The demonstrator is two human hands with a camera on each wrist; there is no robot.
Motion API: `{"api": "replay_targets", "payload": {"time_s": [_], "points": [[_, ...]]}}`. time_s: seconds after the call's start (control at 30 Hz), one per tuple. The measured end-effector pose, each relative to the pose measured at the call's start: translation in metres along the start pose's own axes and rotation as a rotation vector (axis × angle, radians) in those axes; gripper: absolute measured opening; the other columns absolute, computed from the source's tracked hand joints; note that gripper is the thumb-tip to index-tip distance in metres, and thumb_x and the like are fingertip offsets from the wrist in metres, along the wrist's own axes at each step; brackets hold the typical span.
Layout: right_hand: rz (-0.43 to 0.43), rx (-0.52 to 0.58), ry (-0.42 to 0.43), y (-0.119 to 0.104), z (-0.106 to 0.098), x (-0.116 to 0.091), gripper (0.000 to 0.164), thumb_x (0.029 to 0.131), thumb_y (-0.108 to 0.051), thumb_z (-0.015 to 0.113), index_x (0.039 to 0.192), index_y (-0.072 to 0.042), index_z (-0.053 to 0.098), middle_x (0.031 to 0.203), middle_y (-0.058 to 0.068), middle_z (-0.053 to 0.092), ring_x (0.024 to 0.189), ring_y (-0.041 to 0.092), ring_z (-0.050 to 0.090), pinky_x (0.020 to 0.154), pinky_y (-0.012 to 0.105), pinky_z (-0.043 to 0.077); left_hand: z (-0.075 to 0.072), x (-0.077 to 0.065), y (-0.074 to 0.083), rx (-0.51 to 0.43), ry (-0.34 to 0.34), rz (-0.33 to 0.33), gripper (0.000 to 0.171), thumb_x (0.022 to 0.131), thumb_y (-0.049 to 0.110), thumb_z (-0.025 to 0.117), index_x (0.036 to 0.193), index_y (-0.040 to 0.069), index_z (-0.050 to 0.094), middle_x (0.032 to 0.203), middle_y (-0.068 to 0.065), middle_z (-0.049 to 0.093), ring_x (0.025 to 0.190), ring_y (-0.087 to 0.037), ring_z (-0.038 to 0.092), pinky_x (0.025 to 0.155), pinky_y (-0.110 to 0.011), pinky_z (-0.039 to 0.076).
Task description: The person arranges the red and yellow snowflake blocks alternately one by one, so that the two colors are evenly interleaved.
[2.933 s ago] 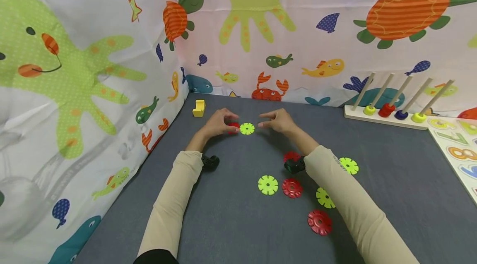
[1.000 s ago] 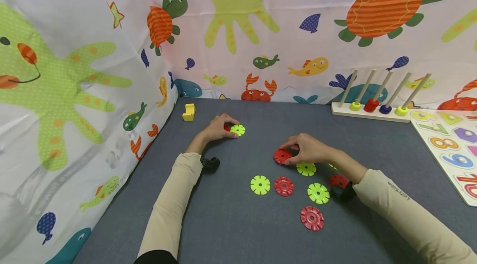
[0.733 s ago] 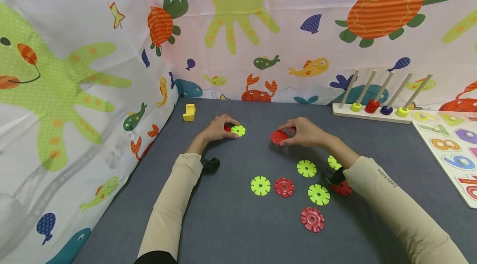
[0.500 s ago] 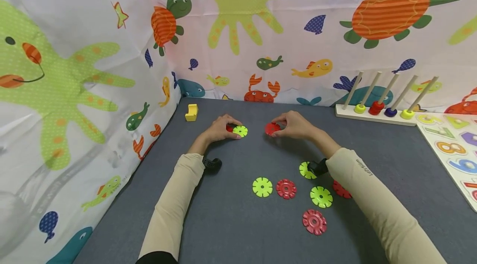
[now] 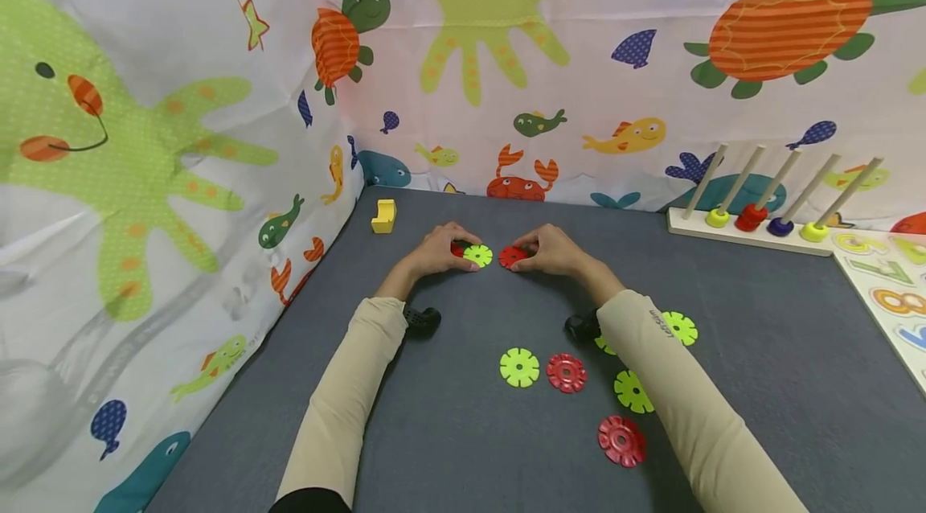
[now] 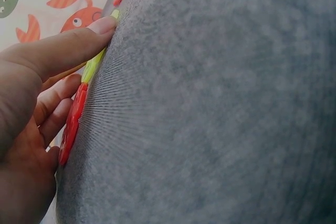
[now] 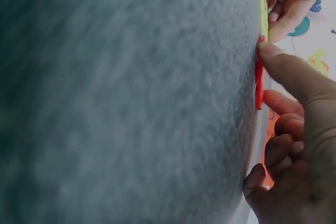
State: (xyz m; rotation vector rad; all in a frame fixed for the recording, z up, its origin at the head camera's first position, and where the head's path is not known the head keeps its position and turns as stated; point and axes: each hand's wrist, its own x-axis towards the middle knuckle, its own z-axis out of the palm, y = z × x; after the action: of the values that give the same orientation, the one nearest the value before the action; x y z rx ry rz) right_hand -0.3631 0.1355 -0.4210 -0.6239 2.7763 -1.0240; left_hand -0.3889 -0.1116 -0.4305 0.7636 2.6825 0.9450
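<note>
Between the thumb and index finger of my left hand [image 5: 437,252] is a yellow-green notched plastic disc [image 5: 480,256]. A red notched disc [image 6: 72,127] lies in line with it, partly under the left hand. My right hand [image 5: 559,254] pinches another red notched disc [image 5: 510,257] by its edges, thumb on the near side. In the head view a narrow gap shows between this red disc and the yellow-green one. In the right wrist view the red disc's end overlaps the yellow-green disc [image 7: 264,17]. The discs lie flat at the dark table surface.
Nearer me lie loose discs: a yellow-green disc [image 5: 519,367], a red disc [image 5: 567,373], a larger red disc [image 5: 622,441] and others partly under the right sleeve [image 5: 680,392]. A yellow block [image 5: 384,216] stands back left. A peg stacker [image 5: 752,233] and number board [image 5: 882,280] stand right.
My right hand went to the loose discs, took hold of a red one and carried it up and left beside the yellow-green disc. My left hand has closed in on the yellow-green disc's edge.
</note>
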Motion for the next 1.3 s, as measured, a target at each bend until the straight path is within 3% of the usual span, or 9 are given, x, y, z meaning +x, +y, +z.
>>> {"api": "replay_targets", "payload": {"time_s": [0.53,0.87,1.07,1.17,1.3], "points": [[0.05,0.096,0.031,-0.001,0.008,0.003,0.045,0.076,-0.02,0.075,0.116,-0.002,0.064,0.054,-0.004,0.031,0.051,0.011,0.028,0.052,0.025,0.023,-0.002,0.001,0.003,-0.004,-0.016,-0.008,0.046,0.076,0.03,0.075,0.118,0.017,0.063,0.126,-0.01,0.048,0.117,-0.028,0.036,0.102,-0.049,0.021],[0.076,0.09,0.034,-0.006,0.012,0.001,0.05,0.077,-0.023,0.074,0.121,-0.003,0.06,0.053,-0.002,0.032,0.051,0.012,0.028,0.054,0.026,0.026,0.0,0.002,0.003,0.021,-0.035,-0.008,0.049,0.076,0.032,0.074,0.121,0.018,0.061,0.127,-0.009,0.047,0.118,-0.027,0.035,0.101,-0.048,0.023],[0.074,0.128,0.064,-0.015,-0.003,-0.01,0.047,0.079,-0.021,0.072,0.121,-0.003,0.06,0.051,-0.003,0.031,0.049,0.012,0.027,0.051,0.026,0.027,0.005,0.006,0.009,-0.023,0.014,0.062,0.057,0.074,0.029,0.076,0.125,0.012,0.057,0.128,-0.008,0.051,0.121,-0.025,0.038,0.105,-0.046,0.023],[0.039,0.128,0.06,-0.023,-0.017,-0.019,0.046,0.079,-0.02,0.072,0.121,-0.003,0.061,0.052,-0.002,0.031,0.049,0.011,0.027,0.051,0.026,0.027,0.009,0.012,0.017,-0.037,0.03,0.104,0.059,0.073,0.027,0.078,0.125,0.009,0.057,0.128,-0.009,0.052,0.121,-0.023,0.041,0.106,-0.042,0.028],[-0.044,0.094,0.015,-0.039,-0.028,-0.04,0.046,0.078,-0.024,0.073,0.118,-0.004,0.063,0.054,-0.002,0.034,0.048,0.009,0.03,0.052,0.026,0.028,0.015,0.019,0.028,0.011,0.029,0.133,0.061,0.07,0.03,0.08,0.124,0.009,0.058,0.125,-0.008,0.053,0.12,-0.024,0.042,0.105,-0.042,0.031]]}}
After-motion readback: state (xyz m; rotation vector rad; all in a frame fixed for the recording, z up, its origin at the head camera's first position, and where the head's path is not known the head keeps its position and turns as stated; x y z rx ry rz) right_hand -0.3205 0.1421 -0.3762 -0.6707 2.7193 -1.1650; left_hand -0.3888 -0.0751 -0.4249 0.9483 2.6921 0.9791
